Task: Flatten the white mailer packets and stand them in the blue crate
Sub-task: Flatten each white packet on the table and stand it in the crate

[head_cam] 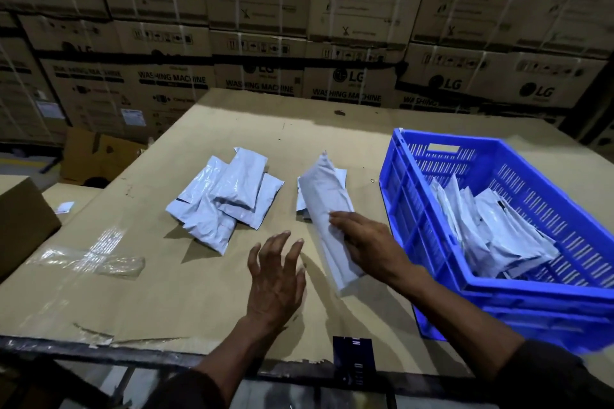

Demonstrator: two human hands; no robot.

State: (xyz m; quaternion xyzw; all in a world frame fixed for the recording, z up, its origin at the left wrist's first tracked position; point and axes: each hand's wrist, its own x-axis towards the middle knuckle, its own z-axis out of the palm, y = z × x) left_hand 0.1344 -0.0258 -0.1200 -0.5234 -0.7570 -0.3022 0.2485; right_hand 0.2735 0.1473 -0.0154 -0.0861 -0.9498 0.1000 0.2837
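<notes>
White packets heaped before me, faint blue-grey sheen. Packet under my fingers white too. Crate bright blue, walls slotted. Counter tan cardboard. Boxes behind brown, black print, white labels.

Cardboard-covered table bearing a pile of white packets, a second small pile, a blue crate and crumpled clear tape.
</notes>
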